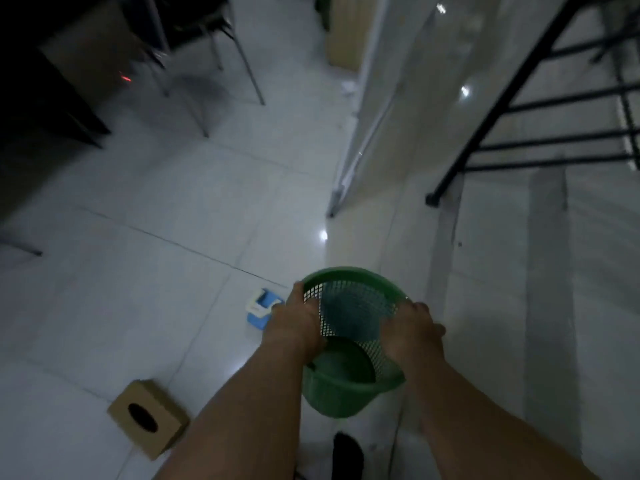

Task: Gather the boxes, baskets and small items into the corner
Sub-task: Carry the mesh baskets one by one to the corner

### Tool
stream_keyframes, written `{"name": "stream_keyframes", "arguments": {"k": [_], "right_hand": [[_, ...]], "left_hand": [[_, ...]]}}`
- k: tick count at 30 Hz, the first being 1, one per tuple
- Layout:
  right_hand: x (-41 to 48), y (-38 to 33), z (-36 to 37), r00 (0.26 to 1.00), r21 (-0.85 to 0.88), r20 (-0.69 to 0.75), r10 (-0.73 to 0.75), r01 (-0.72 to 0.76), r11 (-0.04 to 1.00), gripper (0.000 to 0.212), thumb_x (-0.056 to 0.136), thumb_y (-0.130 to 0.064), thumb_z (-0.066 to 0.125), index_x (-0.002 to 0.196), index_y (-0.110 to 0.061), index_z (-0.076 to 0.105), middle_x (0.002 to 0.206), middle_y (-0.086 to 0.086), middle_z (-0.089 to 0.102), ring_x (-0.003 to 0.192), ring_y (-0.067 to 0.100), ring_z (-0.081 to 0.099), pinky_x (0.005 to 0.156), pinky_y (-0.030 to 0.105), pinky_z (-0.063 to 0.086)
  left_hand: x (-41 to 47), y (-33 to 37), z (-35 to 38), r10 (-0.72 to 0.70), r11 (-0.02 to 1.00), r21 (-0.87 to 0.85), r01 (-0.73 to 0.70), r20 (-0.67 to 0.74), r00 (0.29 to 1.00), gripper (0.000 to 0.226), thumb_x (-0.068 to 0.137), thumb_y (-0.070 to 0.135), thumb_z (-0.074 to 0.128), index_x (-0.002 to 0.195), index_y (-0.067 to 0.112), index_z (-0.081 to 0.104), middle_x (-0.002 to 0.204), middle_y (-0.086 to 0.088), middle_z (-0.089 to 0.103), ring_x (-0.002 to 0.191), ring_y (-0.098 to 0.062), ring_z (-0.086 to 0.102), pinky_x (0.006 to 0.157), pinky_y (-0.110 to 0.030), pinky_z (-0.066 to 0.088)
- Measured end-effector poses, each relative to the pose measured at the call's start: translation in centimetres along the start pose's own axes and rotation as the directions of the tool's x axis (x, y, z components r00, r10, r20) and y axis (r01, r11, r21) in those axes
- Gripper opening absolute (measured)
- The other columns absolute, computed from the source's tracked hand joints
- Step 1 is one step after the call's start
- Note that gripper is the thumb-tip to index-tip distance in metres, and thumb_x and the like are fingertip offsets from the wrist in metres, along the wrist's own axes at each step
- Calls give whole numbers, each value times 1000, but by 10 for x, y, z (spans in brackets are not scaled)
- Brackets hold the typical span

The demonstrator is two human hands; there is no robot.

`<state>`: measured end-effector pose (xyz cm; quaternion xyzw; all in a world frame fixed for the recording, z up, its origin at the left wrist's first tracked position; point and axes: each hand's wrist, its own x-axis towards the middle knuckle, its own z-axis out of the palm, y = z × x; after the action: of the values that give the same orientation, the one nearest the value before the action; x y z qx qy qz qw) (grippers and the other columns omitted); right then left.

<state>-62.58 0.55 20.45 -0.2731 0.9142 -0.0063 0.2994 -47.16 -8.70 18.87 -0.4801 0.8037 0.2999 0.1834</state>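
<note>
Lower left, on pale tiled floor [173, 237]: brown cardboard box with oval hole [149, 419], untouched.
Just left of hands: small blue-and-white plastic item [261, 308], also on floor.
Left hand [298, 323]: curled over left rim of green plastic mesh basket [346, 271].
Basket: centre-low, apparently held above floor, tilted toward camera.
Right hand [412, 330]: gripping right rim.
Advice: keep grips opposite, level basket before walking, set down flush against wall, steer clear of black metal rack [519, 109] at right.
Target corner: cannot tell.
</note>
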Motion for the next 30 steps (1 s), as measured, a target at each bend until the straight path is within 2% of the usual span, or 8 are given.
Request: {"name": "stream_keyframes", "arguments": {"k": [3,5,8,12,18,22,25,30], "right_hand": [[-37,-71,-49,972,1,-126,-198,199,980,40,99,-27,40,137,-14,46,133,9,43,117,39,38,77,38,36],[-63,-116,-65,912,-71,-193,-363,356,932,41,98,-29,43,137,-15,46,137,8,41,119,40,38,79,38,37],[-117,-178,-69,771,-208,-238,-591,554,806,45,97,-34,44,138,-15,44,142,7,34,121,41,36,91,43,41],[-209,-252,-42,573,-244,-244,-782,745,622,39,97,-31,43,133,-18,46,142,4,32,115,37,32,85,43,44],[-362,-345,50,313,-260,-167,-935,901,348,35,94,-29,43,127,-20,52,141,2,34,111,35,33,78,40,42],[-476,-396,135,159,-221,-104,-982,959,179,33,95,-31,43,124,-19,54,140,3,34,110,35,34,74,39,41],[-553,-415,198,94,-185,-26,-995,978,97,35,95,-31,43,125,-18,53,143,5,32,114,39,34,80,42,46],[-633,-450,282,24,-199,90,-996,980,6,33,96,-30,43,125,-19,52,143,5,32,118,38,32,80,39,40]], "left_hand": [[-51,-24,-67,-118,993,-55,109,-208,971,69,75,35,79,133,20,45,159,4,0,124,-36,40,95,-46,47],[-87,-48,-98,-197,980,-105,172,-338,920,70,76,33,79,135,21,44,159,3,1,123,-36,41,94,-46,48],[-152,-92,-129,-343,938,-214,271,-473,812,64,75,30,78,130,20,46,158,1,5,119,-36,42,90,-47,50],[-242,-170,-146,-513,858,-327,395,-572,640,60,77,31,76,129,21,47,157,0,9,119,-37,42,89,-47,48],[-387,-304,-126,-705,703,-492,514,-577,412,61,78,31,75,131,25,46,162,3,-2,126,-37,39,93,-47,47],[-492,-400,-93,-794,584,-544,603,-539,283,62,78,36,74,132,24,45,161,2,1,123,-37,42,93,-47,46],[-560,-463,-60,-847,490,-588,644,-496,192,61,77,38,75,128,24,46,160,3,4,124,-38,43,95,-49,46],[-623,-549,-21,-896,394,-644,656,-428,118,67,77,41,77,133,24,45,160,4,5,128,-37,38,96,-49,46]]}}
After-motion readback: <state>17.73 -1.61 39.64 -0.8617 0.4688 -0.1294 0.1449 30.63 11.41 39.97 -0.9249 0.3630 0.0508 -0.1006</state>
